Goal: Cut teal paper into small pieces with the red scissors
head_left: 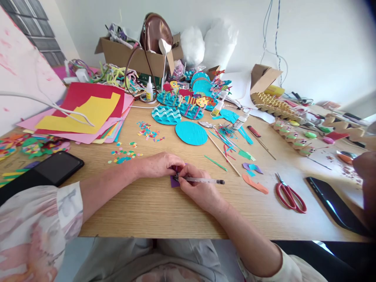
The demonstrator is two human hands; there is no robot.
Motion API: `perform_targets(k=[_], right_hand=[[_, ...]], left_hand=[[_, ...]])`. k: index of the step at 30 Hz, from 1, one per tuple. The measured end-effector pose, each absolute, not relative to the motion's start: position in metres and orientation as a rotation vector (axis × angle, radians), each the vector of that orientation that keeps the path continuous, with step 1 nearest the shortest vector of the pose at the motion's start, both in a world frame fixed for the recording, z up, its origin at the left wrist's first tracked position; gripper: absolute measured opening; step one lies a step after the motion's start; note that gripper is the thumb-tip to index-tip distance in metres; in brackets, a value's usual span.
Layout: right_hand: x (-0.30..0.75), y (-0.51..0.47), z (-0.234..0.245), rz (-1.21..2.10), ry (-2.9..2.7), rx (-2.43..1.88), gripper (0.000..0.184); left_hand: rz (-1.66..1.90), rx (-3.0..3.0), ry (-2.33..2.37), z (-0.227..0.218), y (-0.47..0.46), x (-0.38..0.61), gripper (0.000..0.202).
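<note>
My right hand (198, 184) is closed around a pen (202, 180) with a clear barrel and a dark end, which points right. The pen's tip is hidden by my fingers. Under both hands lies a small piece of purple paper (174, 183) on the wooden table. My left hand (161, 164) has its fingers pinched together over that paper, touching my right fingertips. A small dark, shiny bit shows between the two hands; its kind is unclear. Just beyond them lies a round blue disc (191, 133). Colourful paper dots (125, 152) are scattered to the left.
Red-handled scissors (290, 197) and a phone (335, 203) lie on the right; another phone (60, 168) is left. Coloured paper sheets (88, 109) are stacked at the left. Glue bottles (149, 90) and decorated blue discs (166, 114) stand behind. Someone's hand (366, 172) shows at the right edge.
</note>
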State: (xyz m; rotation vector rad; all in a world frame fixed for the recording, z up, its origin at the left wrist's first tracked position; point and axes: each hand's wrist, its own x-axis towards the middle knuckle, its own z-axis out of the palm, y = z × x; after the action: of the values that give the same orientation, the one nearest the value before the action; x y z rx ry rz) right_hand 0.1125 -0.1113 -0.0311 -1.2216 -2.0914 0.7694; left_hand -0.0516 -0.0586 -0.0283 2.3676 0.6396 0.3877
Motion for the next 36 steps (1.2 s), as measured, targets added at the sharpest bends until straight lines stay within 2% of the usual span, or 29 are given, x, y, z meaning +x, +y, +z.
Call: perform_targets(k=[36], right_hand=[[0.1169, -0.1154, -0.0259, 0.747, -2.137, -1.226, 0.008]], left_hand=[[0.406, 2.362, 0.611, -0.0239, -0.0633, -0.0518, 0.012]])
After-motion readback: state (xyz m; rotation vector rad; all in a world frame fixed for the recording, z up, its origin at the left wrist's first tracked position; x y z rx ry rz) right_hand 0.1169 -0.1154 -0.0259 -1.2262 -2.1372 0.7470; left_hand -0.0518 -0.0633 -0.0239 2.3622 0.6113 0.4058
